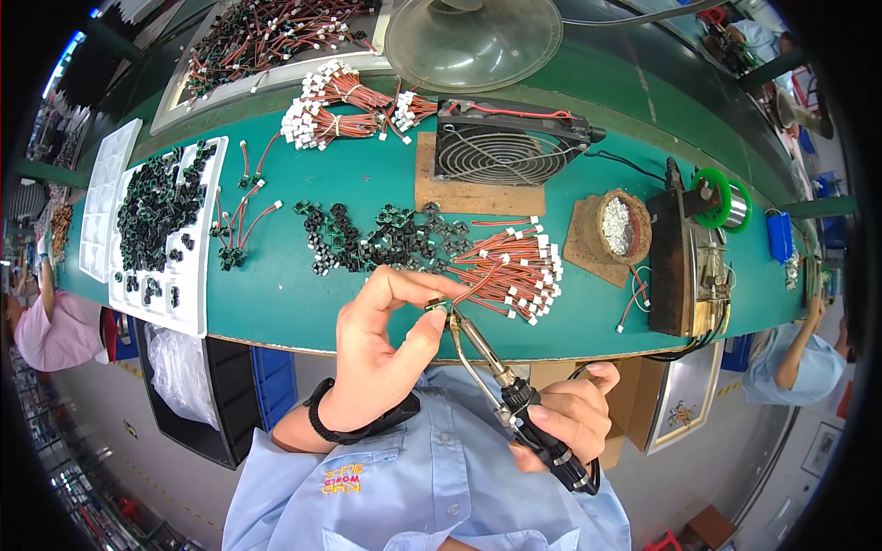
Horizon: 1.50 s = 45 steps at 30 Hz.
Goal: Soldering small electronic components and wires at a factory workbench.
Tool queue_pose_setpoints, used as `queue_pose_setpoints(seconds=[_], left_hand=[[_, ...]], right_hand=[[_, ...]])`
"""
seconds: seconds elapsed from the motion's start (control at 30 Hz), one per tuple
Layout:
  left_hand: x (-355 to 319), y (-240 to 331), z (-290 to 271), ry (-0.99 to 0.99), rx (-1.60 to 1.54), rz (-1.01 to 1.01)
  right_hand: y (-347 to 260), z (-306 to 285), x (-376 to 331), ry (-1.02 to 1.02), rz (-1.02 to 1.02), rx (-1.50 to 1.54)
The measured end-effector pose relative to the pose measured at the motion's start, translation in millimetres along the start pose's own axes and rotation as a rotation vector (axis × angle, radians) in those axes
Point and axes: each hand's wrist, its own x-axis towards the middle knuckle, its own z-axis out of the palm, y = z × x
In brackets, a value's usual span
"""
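Between the thumb and fingers of my left hand [390,340] is a small green circuit board [439,306], partly covered by the fingertips. My right hand [570,418] is closed round the black handle of a soldering iron [528,409]. The iron's metal tip and a thin curved solder feed tube [466,358] meet at the board; whether the tip touches it I cannot tell. A red wire lead [482,282] runs from the board toward a fanned pile of red and black leads with white connectors [514,266]. Small black parts [354,239] lie in rows just beyond my left hand.
A white tray [213,230] of black parts stands at left. A fan [510,142] sits on a wooden board, with bundled leads [335,110] beside it. At right are a round dish of pale granules [620,227], a soldering station [684,266] and a green solder spool [726,200]. Other people sit at both sides.
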Motion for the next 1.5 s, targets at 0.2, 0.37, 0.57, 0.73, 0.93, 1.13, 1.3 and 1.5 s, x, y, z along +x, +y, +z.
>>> queue_pose_setpoints(seconds=[0.2, 0.37, 0.57, 0.73, 0.93, 1.13, 1.3, 1.5], left_hand=[[-0.4, 0.5, 0.4, 0.005, -0.017, -0.006], [0.3, 4.7, 1.2, 0.006, -0.068, -0.046], [0.7, 7.1, 0.8, -0.003, -0.108, -0.085], [1.3, 7.2, 1.8, 0.004, -0.061, -0.064], [2.7, 7.2, 0.5, 0.028, -0.114, -0.120], [3.6, 5.0, -10.0, -0.015, -0.329, -0.239], [3.2, 3.3, -17.4, 0.052, -0.401, -0.286], [-1.5, 3.4, -22.8, 0.136, -0.342, -0.200]], right_hand=[[0.9, 1.0, -1.5, 0.004, -0.009, -0.002], [-0.6, -1.1, -2.3, -0.012, -0.003, -0.007], [-1.4, -2.2, -2.0, -0.010, -0.009, -0.020], [-1.7, -3.6, -1.8, -0.022, -0.013, -0.024], [5.9, -2.9, -11.2, 0.110, -0.038, 0.005], [22.1, 1.8, -25.3, 0.261, 0.059, -0.065], [23.5, 8.3, -25.6, 0.277, 0.154, -0.120], [53.6, 23.0, -13.4, 0.538, 0.513, -0.113]])
